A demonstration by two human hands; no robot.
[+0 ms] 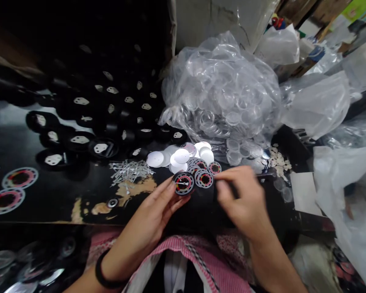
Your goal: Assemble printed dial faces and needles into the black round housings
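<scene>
Left hand [158, 211]: fingertips pinch a round dial [183, 183] just above the black tabletop [49, 199]; right hand [244, 199]: blurred, curled over a thin tool [264, 175], beside more dials [204, 178]; white discs [179, 156] behind; needles [129, 171] left.

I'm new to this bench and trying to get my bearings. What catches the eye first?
The big clear bag of transparent rings towers at the centre back. Below it, the left hand holds a small printed dial, the right hand beside it. Rows of black round cases fill the dark left side.

Head-worn view, steeply down, close.
</scene>
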